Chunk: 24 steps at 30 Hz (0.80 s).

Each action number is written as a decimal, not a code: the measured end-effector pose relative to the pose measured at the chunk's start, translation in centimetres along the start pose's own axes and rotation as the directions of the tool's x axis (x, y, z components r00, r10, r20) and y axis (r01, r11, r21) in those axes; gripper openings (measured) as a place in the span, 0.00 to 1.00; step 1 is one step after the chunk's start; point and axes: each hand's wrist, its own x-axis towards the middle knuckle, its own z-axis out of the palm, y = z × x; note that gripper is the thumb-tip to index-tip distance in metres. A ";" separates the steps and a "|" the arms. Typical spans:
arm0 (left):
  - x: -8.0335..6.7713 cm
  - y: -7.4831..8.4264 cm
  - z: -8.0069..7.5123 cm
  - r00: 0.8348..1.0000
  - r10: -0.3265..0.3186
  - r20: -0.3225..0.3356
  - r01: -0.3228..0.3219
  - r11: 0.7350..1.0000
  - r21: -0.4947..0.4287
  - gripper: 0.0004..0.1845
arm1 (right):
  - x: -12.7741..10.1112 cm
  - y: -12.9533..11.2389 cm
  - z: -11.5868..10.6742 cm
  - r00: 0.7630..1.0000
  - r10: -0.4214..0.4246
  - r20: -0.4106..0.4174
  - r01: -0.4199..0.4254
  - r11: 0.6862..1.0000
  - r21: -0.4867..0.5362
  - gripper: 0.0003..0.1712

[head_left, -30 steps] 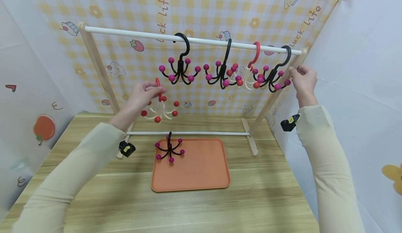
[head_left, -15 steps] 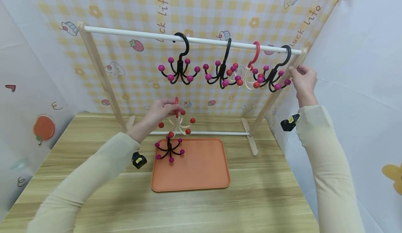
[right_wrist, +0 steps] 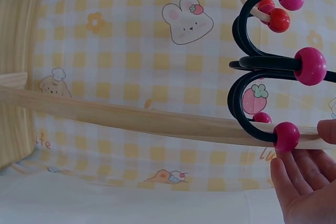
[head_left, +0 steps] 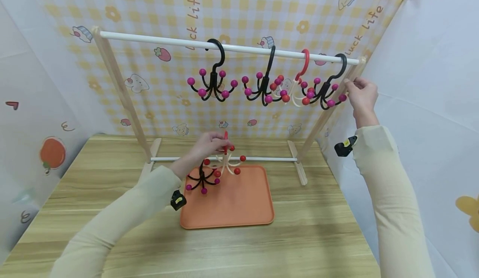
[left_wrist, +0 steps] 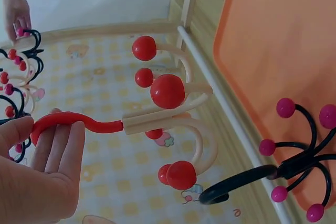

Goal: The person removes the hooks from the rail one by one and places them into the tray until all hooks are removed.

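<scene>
My left hand [head_left: 208, 145] pinches the red hook of a cream claw hanger [left_wrist: 136, 123] with red ball tips, in the head view over the back of the orange tray [head_left: 243, 205]. Its arms point down and partly overlap a black claw hanger [head_left: 202, 178] with magenta balls, which stands hook up at the tray's left. My right hand [head_left: 362, 97] holds the rack's right wooden post [right_wrist: 157, 123], thumb on one side and fingers on the other. Just beside it hangs another black claw hanger [right_wrist: 252, 65] with magenta balls.
The rack's white top bar [head_left: 149, 39] carries two more black hangers [head_left: 213, 80] and a red-hooked cream one [head_left: 295, 87]. A lower white bar [head_left: 269, 159] runs behind the tray. The rack's feet [head_left: 301, 174] stand on the wooden table [head_left: 284, 249]; patterned cloth hangs behind.
My left hand has carried the cream hanger rightward and down, from near the rack's left side to over the tray. My right hand has stayed on the post.
</scene>
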 end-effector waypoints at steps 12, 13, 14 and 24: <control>0.0 -3.0 2.3 0.998 -0.060 -0.006 0.060 0.997 -0.038 0.11 | 0.1 -0.1 0.0 1.000 0.010 -0.006 -0.010 1.000 -0.008 0.26; 0.1 -3.3 2.4 0.998 -0.068 -0.011 0.067 0.997 -0.042 0.11 | 0.1 -0.1 0.0 1.000 0.012 -0.005 -0.012 1.000 -0.006 0.26; 0.1 -3.5 2.5 0.997 -0.071 -0.012 0.070 0.996 -0.047 0.11 | 0.1 -0.1 0.0 1.000 0.012 -0.005 -0.012 1.000 -0.005 0.26; 0.5 -6.1 3.1 0.995 -0.083 -0.050 0.081 0.996 -0.031 0.07 | 0.9 0.5 -0.2 1.000 0.010 0.004 -0.010 1.000 -0.018 0.27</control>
